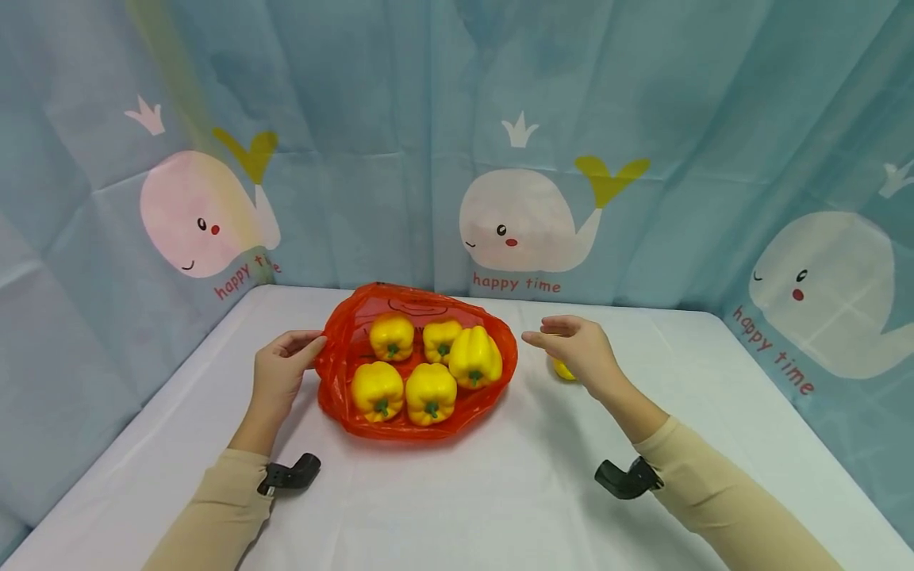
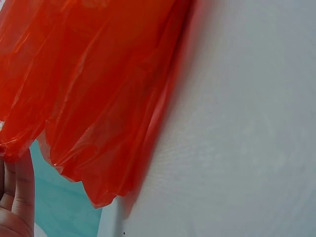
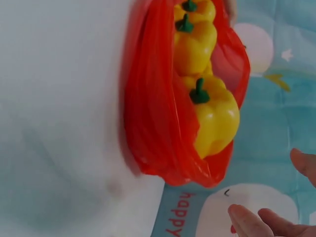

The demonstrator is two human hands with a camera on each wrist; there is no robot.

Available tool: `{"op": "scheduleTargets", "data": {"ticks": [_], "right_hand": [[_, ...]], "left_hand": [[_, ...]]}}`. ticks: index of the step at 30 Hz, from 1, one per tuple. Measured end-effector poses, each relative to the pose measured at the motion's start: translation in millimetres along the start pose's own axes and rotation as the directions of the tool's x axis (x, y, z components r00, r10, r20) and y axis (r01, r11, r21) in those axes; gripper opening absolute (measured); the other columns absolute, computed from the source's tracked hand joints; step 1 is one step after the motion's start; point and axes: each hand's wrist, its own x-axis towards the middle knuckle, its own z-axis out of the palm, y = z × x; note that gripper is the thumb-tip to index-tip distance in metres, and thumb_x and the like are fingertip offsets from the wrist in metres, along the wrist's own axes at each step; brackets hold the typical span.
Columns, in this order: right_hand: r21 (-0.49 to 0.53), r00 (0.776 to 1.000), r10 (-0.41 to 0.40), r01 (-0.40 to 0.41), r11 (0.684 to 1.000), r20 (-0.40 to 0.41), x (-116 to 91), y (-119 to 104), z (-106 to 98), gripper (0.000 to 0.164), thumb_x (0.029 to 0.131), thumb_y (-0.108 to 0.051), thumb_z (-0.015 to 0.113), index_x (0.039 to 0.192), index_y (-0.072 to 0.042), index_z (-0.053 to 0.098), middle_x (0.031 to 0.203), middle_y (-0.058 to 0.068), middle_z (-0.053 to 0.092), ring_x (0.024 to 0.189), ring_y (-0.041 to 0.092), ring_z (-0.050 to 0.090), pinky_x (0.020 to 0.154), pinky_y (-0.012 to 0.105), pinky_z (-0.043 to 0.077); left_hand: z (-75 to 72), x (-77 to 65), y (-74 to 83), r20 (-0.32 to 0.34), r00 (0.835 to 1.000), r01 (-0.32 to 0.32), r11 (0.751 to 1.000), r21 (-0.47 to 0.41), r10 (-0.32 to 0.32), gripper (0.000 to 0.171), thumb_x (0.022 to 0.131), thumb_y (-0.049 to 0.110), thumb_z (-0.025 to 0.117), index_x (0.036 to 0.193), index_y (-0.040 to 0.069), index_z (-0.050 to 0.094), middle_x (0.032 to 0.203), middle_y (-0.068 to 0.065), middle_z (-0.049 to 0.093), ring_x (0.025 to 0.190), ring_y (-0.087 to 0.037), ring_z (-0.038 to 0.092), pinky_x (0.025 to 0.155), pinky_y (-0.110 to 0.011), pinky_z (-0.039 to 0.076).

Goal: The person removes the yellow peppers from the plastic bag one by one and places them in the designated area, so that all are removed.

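Observation:
In the head view a red plastic bag [image 1: 421, 432] lies on the table with its mouth spread wide, and several yellow bell peppers [image 1: 432, 393] with green stems sit inside. My left hand [image 1: 280, 373] pinches the bag's left rim between thumb and fingers. To the right of the bag, my right hand [image 1: 574, 349] hovers apart from it, thumb and fingers extended and holding nothing. Another yellow pepper [image 1: 562, 369] lies on the table, mostly hidden behind the right hand. The right wrist view shows a pepper [image 3: 217, 116] near the bag's right rim, with the right fingertips [image 3: 242, 217] away from it.
A white cloth covers the table [image 1: 457, 507]. Behind and at both sides hangs a light blue curtain [image 1: 357, 198] printed with whales and lettering. Each wrist wears a black camera mount [image 1: 293, 474].

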Motion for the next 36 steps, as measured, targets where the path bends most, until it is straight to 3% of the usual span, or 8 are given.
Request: {"op": "scheduleTargets", "data": {"ticks": [12,36], "right_hand": [[-0.012,0.999,-0.024,0.025,1.0,0.033,0,-14,26,0.063,0.085,-0.045,0.075,0.134,-0.008,0.058,0.137,0.013,0.061,0.126,0.03,0.057,0.105,0.05,0.05],[-0.079,0.995,0.031,-0.023,0.997,0.093,15,-22,59,0.065,0.083,-0.042,0.078,0.133,-0.004,0.06,0.137,0.013,0.061,0.123,0.029,0.057,0.103,0.045,0.052]], "left_hand": [[0.7,1.2,0.3,0.004,1.0,-0.005,1.0,0.006,0.005,0.041,0.092,0.034,0.071,0.118,0.003,0.067,0.082,0.022,0.068,0.074,-0.001,0.065,0.072,-0.011,0.056],[-0.7,-1.0,-1.4,0.001,1.0,-0.008,1.0,0.015,0.008,0.041,0.092,0.034,0.071,0.118,0.003,0.068,0.082,0.023,0.068,0.075,-0.001,0.065,0.072,-0.011,0.055]]}}
